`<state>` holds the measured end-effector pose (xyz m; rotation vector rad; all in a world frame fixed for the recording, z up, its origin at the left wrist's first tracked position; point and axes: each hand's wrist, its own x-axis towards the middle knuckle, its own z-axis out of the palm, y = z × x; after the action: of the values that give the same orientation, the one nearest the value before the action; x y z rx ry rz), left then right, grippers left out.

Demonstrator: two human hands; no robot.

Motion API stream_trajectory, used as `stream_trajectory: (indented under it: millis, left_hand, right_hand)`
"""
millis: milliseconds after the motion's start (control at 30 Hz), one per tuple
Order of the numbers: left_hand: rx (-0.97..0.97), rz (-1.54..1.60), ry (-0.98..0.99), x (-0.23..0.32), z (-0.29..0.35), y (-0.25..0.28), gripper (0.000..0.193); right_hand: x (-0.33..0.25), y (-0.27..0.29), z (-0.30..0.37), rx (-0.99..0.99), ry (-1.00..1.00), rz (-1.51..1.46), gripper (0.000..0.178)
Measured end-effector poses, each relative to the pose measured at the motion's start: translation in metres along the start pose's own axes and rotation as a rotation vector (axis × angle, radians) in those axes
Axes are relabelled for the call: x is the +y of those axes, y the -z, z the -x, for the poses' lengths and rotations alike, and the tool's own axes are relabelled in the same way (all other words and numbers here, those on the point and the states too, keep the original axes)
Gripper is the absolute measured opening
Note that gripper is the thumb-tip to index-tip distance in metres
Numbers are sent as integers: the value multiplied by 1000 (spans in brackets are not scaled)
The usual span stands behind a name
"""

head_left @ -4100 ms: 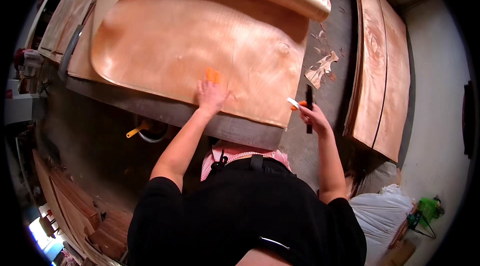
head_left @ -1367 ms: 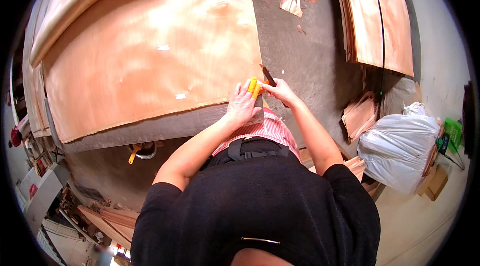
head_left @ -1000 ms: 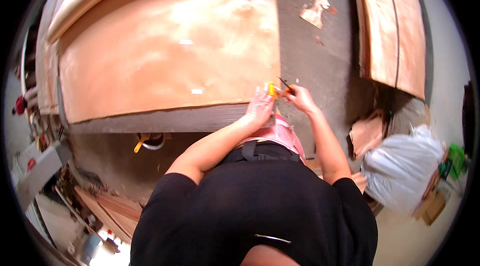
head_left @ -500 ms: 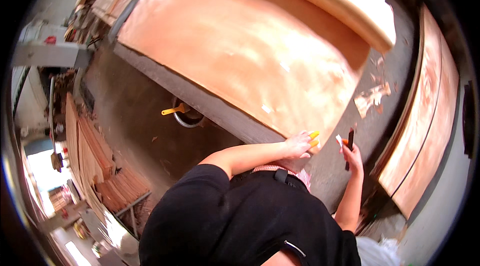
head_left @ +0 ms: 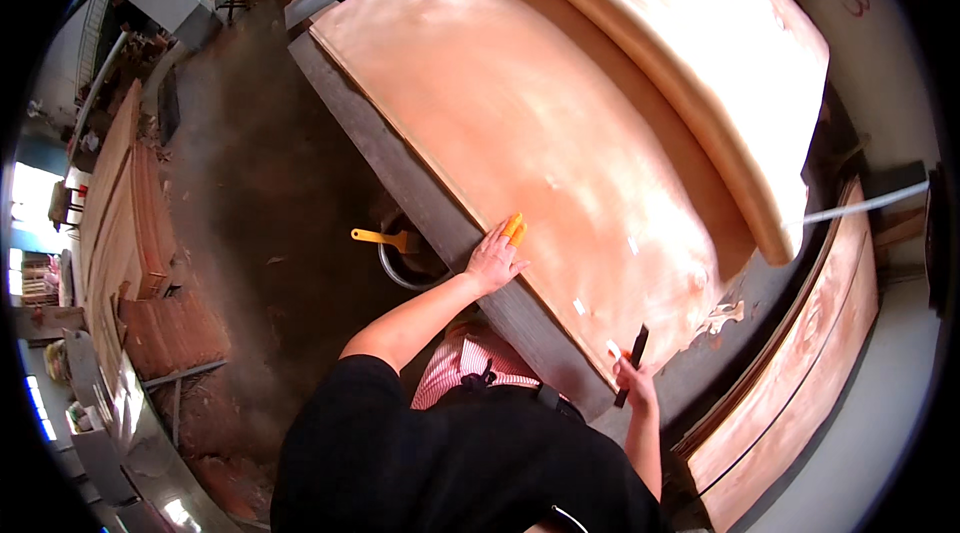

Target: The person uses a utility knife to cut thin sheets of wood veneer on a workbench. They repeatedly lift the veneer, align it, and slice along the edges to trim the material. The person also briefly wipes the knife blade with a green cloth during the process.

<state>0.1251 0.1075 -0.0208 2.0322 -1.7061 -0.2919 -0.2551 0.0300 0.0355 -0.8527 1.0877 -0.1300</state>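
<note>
A broad pale-orange wood veneer sheet [head_left: 500, 133] lies on a stack with a dark grey edge board [head_left: 400, 158] along its left side. My left hand [head_left: 490, 263] rests on the sheet's near left edge, fingers stretched out, with yellow covers [head_left: 514, 229] on some fingertips. At the sheet's near right corner, my right hand [head_left: 637, 383] is closed around a thin, flat black tool [head_left: 634, 363]; its exact kind cannot be made out. Something small and white shows at the right fingertips. Small white patches [head_left: 579, 307] dot the sheet near that hand.
A large veneer sheet curls over in a roll [head_left: 680, 63] on the far side. A metal pot [head_left: 400, 278] holding a yellow-handled tool [head_left: 380, 236] sits beside the stack. More boards [head_left: 800, 373] lean at the right, and wood stacks [head_left: 115, 213] stand at the left.
The view has turned and shifted. My left hand has moved from the near corner leftward along the sheet's edge. My right hand, with the black tool, has come in to the corner.
</note>
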Motion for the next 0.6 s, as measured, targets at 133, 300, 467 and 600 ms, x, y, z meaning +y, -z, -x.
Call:
stream_trajectory:
  millis: [133,300,467,600]
  left_hand:
    - [2,27,-47,-37,-12,16,68]
    - [-12,-35,22,-76,7,44,68]
    - [71,-63,160,-106,40,81,67]
    - [191,-36,197,-125,92,106,67]
  right_hand:
    - [15,-47,2,75,-79,-129,24]
    - [3,-118,-8,18,-83,-122,19]
    - [4,-167,-12,-74,-58,-94,16]
    - [14,-192,-20,-100,-36,-71,15]
